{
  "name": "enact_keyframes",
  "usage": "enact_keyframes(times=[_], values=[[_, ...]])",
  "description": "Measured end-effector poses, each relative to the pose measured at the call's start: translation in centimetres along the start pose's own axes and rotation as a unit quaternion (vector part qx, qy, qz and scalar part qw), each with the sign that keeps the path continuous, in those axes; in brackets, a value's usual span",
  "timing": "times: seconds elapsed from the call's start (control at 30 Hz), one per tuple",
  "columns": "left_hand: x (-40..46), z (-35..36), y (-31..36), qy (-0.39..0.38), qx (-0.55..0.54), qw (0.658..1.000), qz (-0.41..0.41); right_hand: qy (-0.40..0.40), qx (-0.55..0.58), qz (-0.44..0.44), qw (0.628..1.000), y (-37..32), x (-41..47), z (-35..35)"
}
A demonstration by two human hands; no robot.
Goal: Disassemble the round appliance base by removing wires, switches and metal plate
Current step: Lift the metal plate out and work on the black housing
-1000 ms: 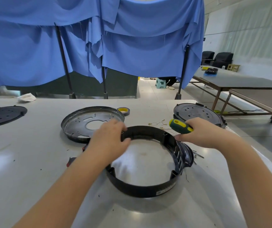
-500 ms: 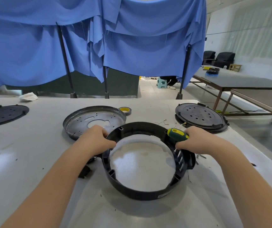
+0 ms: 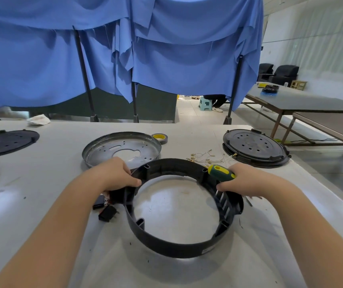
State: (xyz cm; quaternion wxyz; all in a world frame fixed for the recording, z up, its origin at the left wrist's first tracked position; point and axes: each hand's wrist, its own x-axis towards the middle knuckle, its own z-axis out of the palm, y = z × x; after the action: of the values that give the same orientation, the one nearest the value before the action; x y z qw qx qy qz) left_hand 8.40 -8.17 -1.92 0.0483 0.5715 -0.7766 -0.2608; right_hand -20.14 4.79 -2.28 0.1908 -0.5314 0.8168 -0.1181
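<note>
Both hands have slid outward along the black ring since the earlier frames, the left from its far rim to its left side, and the ring has turned a little with them. Now the left hand (image 3: 116, 175) grips the appliance base ring (image 3: 178, 251) at its left wall, fingers curled over the edge, just above a switch block (image 3: 106, 213) that hangs outside the ring on short wires. The right hand (image 3: 247, 179) rests on the ring's right wall while its fingers stay clamped on a green-and-yellow screwdriver (image 3: 221, 172).

The ring lies near the middle of the worktop (image 3: 41, 200), with the metal plate (image 3: 122, 149) already out and set just beyond it, and loose wires (image 3: 208, 155) scattered to the far right beside a black cover (image 3: 253, 147). So the plate step looks done; the switch seems to be what remains, though its fastening is hard to make out. Next, the left hand should steady the ring while the screwdriver frees that block.
</note>
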Motion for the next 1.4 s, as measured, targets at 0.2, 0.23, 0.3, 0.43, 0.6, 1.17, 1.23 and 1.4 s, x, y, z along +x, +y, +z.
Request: enact_keyframes(times=[0.2, 0.23, 0.3, 0.43, 0.6, 1.17, 1.23, 1.4], values=[[0.5, 1.9, 0.6, -0.006, 0.029, 0.999, 0.019, 0.019, -0.011, 0.006, 1.000, 1.2, 0.7, -0.3], [0.6, 2.3, 0.7, 0.002, 0.032, 0.999, 0.020, 0.025, -0.012, 0.001, 1.000, 1.3, 0.9, -0.2], [0.8, 2.9, 0.9, 0.031, 0.054, 0.998, 0.026, 0.048, -0.010, -0.011, 0.999, 1.5, 1.2, 0.1], [0.8, 3.7, 1.0, 0.090, 0.080, 0.992, 0.036, 0.070, 0.051, -0.021, 0.996, 1.7, 1.1, -0.2], [0.6, 3.7, 0.4, 0.127, 0.016, 0.991, 0.037, 0.081, 0.149, -0.018, 0.985, 3.1, 0.0, -2.0], [-3.7, 7.7, -1.5, 0.275, -0.171, 0.938, 0.128, 0.343, 0.279, 0.030, 0.896, 7.0, -1.2, -1.0], [-3.9, 8.1, -1.5, 0.305, -0.180, 0.924, 0.143, 0.339, 0.245, 0.029, 0.908, 7.0, -1.0, -0.4], [-4.2, 8.9, -1.7, 0.317, -0.186, 0.913, 0.174, 0.307, 0.167, 0.077, 0.934, 7.4, -0.3, -0.1]])
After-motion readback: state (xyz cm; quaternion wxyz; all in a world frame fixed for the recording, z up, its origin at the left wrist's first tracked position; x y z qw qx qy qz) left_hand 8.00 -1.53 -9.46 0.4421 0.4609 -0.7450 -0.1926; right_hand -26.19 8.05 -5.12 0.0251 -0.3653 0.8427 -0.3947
